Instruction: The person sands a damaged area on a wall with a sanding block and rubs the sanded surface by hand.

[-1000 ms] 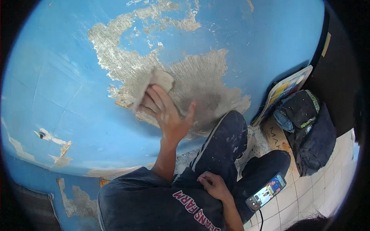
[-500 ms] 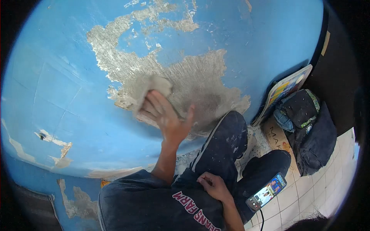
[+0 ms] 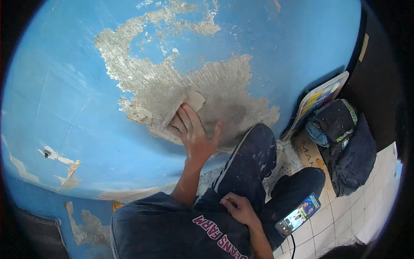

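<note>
1. Left hand (image 3: 199,144) is up on the wall (image 3: 297,43), back of the hand to the camera, on the bare grey patch (image 3: 215,80).
2. Its fingers are extended and close together, thumb spread out to the right; they press a sheet (image 3: 195,100) onto the patch.
3. Sheet is grey and folded, at the lower middle of the patch; one flap stands up left of the fingers, the other part shows beyond the fingertips.
4. Right hand (image 3: 240,209) rests on the lap, fingers loosely curled. Can't tell whether anything is inside.
5. Patch edges are ragged, blue paint all round; flecks of paint remain in its upper part.
6. Trousers (image 3: 252,155) are dark with pale specks; one knee is near the patch's lower right edge.
7. Phone (image 3: 298,216), screen lit, is against the right leg; cable (image 3: 293,247) runs from its lower end.
8. Right side: panel (image 3: 318,98) leans on the wall, dark cloth (image 3: 355,151) heaped beside it, tiled floor (image 3: 345,216) below.
</note>
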`<move>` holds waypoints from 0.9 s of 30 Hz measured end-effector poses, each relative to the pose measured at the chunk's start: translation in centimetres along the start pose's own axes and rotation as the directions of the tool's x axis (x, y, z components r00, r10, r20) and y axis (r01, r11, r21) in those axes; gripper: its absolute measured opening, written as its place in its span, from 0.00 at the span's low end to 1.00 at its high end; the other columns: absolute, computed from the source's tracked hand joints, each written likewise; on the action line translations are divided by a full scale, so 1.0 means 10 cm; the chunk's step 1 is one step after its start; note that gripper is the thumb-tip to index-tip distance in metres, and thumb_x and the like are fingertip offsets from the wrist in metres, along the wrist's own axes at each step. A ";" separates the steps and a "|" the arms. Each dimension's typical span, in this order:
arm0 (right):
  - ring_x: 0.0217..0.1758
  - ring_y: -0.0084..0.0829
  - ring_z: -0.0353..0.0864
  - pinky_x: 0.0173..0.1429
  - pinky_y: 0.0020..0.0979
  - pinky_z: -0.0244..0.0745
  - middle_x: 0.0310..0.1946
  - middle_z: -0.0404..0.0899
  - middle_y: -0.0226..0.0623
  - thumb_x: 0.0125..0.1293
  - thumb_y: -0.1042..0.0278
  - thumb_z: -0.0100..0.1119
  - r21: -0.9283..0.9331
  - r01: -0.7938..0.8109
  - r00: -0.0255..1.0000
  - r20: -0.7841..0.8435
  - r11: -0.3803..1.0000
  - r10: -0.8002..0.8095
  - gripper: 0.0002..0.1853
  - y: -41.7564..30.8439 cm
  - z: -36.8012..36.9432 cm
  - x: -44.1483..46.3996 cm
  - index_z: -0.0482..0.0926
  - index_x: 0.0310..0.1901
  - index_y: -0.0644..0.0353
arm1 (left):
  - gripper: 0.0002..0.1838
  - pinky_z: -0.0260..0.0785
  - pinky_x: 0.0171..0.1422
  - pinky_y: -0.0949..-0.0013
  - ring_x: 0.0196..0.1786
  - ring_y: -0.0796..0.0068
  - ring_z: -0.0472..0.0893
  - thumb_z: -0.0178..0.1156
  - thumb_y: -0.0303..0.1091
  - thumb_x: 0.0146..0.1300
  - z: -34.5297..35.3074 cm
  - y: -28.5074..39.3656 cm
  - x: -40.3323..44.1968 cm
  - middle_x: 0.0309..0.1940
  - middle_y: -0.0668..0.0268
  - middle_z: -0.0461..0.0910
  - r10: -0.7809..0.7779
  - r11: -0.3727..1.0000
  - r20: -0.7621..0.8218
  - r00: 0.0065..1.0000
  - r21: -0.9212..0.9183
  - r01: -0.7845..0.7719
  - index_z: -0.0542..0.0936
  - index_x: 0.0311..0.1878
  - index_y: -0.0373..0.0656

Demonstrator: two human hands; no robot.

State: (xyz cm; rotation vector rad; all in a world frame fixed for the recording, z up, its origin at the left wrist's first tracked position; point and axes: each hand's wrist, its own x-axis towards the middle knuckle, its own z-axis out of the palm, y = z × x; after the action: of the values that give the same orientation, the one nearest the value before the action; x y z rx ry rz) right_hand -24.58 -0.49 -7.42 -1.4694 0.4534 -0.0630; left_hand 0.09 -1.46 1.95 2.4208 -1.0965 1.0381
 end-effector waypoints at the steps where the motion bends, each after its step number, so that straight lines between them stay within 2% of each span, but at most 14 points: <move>1: 0.33 0.31 0.83 0.40 0.33 0.75 0.32 0.84 0.38 0.69 0.65 0.61 0.016 -0.015 1.000 0.013 1.000 0.015 0.08 0.01 0.00 -0.01 0.82 0.43 0.60 | 0.66 0.18 0.74 0.27 0.79 0.29 0.27 0.68 0.59 0.58 -0.01 0.01 -0.03 0.77 0.32 0.29 0.009 1.000 0.028 1.000 -0.018 -0.008 0.32 0.77 0.28; 3: 0.33 0.31 0.83 0.40 0.32 0.75 0.32 0.84 0.38 0.69 0.65 0.61 0.015 -0.029 1.000 0.011 0.999 0.029 0.08 -0.02 -0.01 -0.01 0.82 0.43 0.60 | 0.66 0.19 0.74 0.27 0.79 0.30 0.27 0.68 0.59 0.58 -0.03 0.01 -0.02 0.77 0.33 0.28 0.016 0.999 0.060 0.998 -0.037 -0.014 0.32 0.77 0.29; 5: 0.33 0.31 0.83 0.40 0.32 0.75 0.32 0.84 0.38 0.70 0.65 0.61 0.013 -0.041 0.999 0.019 0.999 0.041 0.08 -0.05 -0.02 -0.02 0.82 0.42 0.60 | 0.61 0.21 0.72 0.23 0.78 0.27 0.33 0.66 0.57 0.60 -0.08 -0.03 0.09 0.76 0.30 0.37 -0.046 0.983 -0.128 0.991 -0.184 0.022 0.39 0.77 0.24; 9: 0.33 0.31 0.83 0.40 0.32 0.75 0.32 0.84 0.39 0.69 0.65 0.61 -0.005 -0.040 0.999 0.019 0.999 0.040 0.08 -0.05 -0.02 0.00 0.82 0.42 0.60 | 0.62 0.21 0.72 0.24 0.78 0.26 0.33 0.67 0.57 0.59 -0.20 -0.04 0.26 0.76 0.30 0.37 -0.166 0.974 -0.206 0.964 -0.190 0.127 0.39 0.77 0.24; 11: 0.33 0.30 0.83 0.39 0.32 0.75 0.32 0.84 0.39 0.69 0.65 0.61 -0.003 -0.029 0.999 0.015 1.000 0.029 0.08 -0.05 -0.01 0.01 0.82 0.42 0.60 | 0.65 0.21 0.75 0.27 0.79 0.30 0.27 0.69 0.58 0.58 -0.09 0.00 0.19 0.77 0.33 0.29 -0.105 0.980 -0.126 0.986 -0.184 0.080 0.34 0.78 0.31; 12: 0.32 0.30 0.83 0.39 0.33 0.75 0.31 0.84 0.39 0.69 0.65 0.61 -0.013 -0.022 1.000 0.010 1.000 0.022 0.08 -0.05 -0.01 0.01 0.82 0.42 0.60 | 0.65 0.21 0.75 0.27 0.79 0.30 0.27 0.69 0.58 0.58 -0.04 0.02 0.11 0.77 0.33 0.29 -0.103 0.980 -0.126 0.987 -0.185 0.079 0.34 0.78 0.31; 15: 0.32 0.30 0.83 0.39 0.33 0.75 0.31 0.83 0.38 0.69 0.65 0.61 -0.014 -0.011 1.000 -0.002 1.000 0.011 0.07 -0.07 -0.03 -0.01 0.82 0.42 0.59 | 0.65 0.20 0.75 0.28 0.79 0.31 0.27 0.69 0.58 0.58 0.04 0.03 -0.03 0.77 0.33 0.29 -0.026 0.994 0.036 0.999 -0.109 0.030 0.34 0.78 0.32; 17: 0.31 0.31 0.83 0.39 0.33 0.75 0.31 0.83 0.38 0.69 0.66 0.62 0.000 -0.015 1.000 -0.004 1.000 0.015 0.07 -0.05 -0.02 -0.03 0.82 0.43 0.59 | 0.63 0.18 0.71 0.23 0.78 0.26 0.33 0.67 0.58 0.57 -0.04 -0.06 0.04 0.76 0.27 0.37 0.002 0.985 -0.088 0.996 -0.171 -0.017 0.40 0.76 0.23; 18: 0.31 0.30 0.83 0.39 0.33 0.75 0.31 0.83 0.38 0.69 0.66 0.62 -0.005 -0.012 1.000 -0.001 1.000 0.012 0.07 -0.02 -0.01 -0.03 0.82 0.42 0.59 | 0.63 0.18 0.71 0.23 0.78 0.26 0.33 0.67 0.58 0.57 -0.08 -0.06 0.11 0.76 0.27 0.37 0.000 0.985 -0.082 0.997 -0.169 -0.013 0.40 0.76 0.23; 20: 0.31 0.30 0.83 0.39 0.33 0.75 0.31 0.83 0.38 0.69 0.66 0.62 -0.011 -0.001 1.000 0.006 1.000 0.001 0.07 -0.02 -0.01 -0.01 0.82 0.42 0.59 | 0.62 0.18 0.70 0.21 0.78 0.24 0.37 0.67 0.59 0.57 -0.17 -0.06 0.28 0.75 0.26 0.42 -0.133 0.985 -0.272 0.953 -0.143 0.096 0.43 0.76 0.22; 21: 0.31 0.30 0.83 0.39 0.33 0.74 0.31 0.83 0.38 0.69 0.66 0.62 -0.020 -0.029 0.999 0.013 0.999 0.029 0.07 -0.04 -0.01 -0.01 0.82 0.42 0.60 | 0.62 0.18 0.70 0.21 0.78 0.24 0.37 0.67 0.59 0.57 -0.17 -0.06 0.29 0.75 0.26 0.42 -0.131 0.986 -0.278 0.952 -0.140 0.095 0.43 0.76 0.22; 24: 0.30 0.29 0.82 0.38 0.32 0.74 0.30 0.83 0.38 0.69 0.65 0.62 -0.026 -0.027 1.000 0.005 0.999 0.027 0.07 -0.06 -0.01 0.00 0.81 0.41 0.60 | 0.62 0.18 0.70 0.22 0.77 0.24 0.38 0.66 0.59 0.57 -0.08 0.07 0.21 0.74 0.26 0.43 -0.154 0.978 -0.238 0.959 -0.177 0.113 0.44 0.76 0.22; 26: 0.30 0.29 0.81 0.37 0.32 0.74 0.30 0.83 0.38 0.69 0.65 0.62 -0.020 -0.002 1.000 -0.010 1.000 0.002 0.07 -0.04 0.00 0.00 0.81 0.41 0.60 | 0.62 0.16 0.70 0.22 0.78 0.24 0.35 0.65 0.60 0.58 0.11 0.08 -0.03 0.75 0.27 0.40 -0.026 0.997 -0.007 1.000 -0.078 0.026 0.41 0.76 0.23; 27: 0.29 0.29 0.81 0.36 0.32 0.73 0.29 0.83 0.37 0.69 0.65 0.62 0.002 0.004 1.000 -0.013 1.000 -0.004 0.07 -0.03 0.00 0.00 0.81 0.41 0.60 | 0.62 0.16 0.70 0.22 0.78 0.24 0.35 0.65 0.60 0.58 0.08 0.10 -0.08 0.75 0.27 0.40 -0.025 0.997 -0.007 1.000 -0.080 0.024 0.41 0.76 0.23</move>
State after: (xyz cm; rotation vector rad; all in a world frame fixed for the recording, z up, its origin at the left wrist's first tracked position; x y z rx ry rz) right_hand -24.56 -0.50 -7.14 -1.4683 0.4604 -0.0760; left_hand -0.56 -2.10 0.80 2.3597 -1.0818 0.9770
